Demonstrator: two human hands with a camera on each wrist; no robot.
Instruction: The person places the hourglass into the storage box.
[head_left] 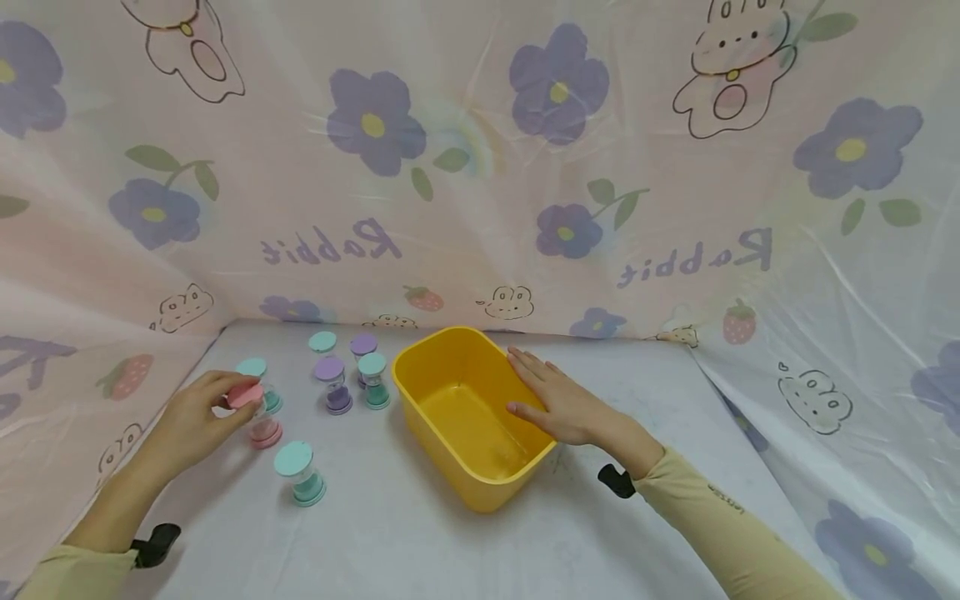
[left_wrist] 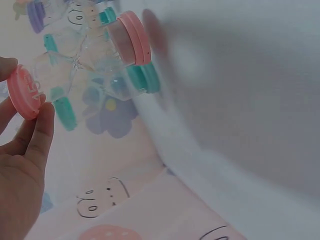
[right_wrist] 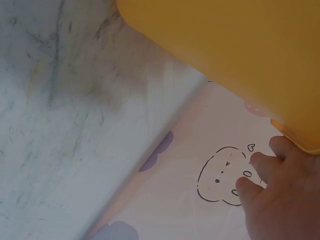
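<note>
My left hand (head_left: 238, 398) pinches the top pink cap of a small pink sand timer (head_left: 264, 432) that stands on the table left of centre. In the left wrist view my fingertips (left_wrist: 42, 117) grip that pink cap (left_wrist: 24, 92), and the timer's other pink cap (left_wrist: 134, 37) points away. My right hand (head_left: 536, 387) lies with straight fingers on the right rim of an empty yellow bin (head_left: 480, 487) in the middle of the table. The right wrist view shows the bin's wall (right_wrist: 225, 45) with my fingers (right_wrist: 270, 170) under its edge.
Other sand timers stand left of the bin: a teal one (head_left: 300, 473) nearest me, a purple one (head_left: 332, 383), a teal one (head_left: 372, 379) and several more behind. A flowered plastic sheet (head_left: 480, 167) walls in the white table (head_left: 420, 542) on three sides.
</note>
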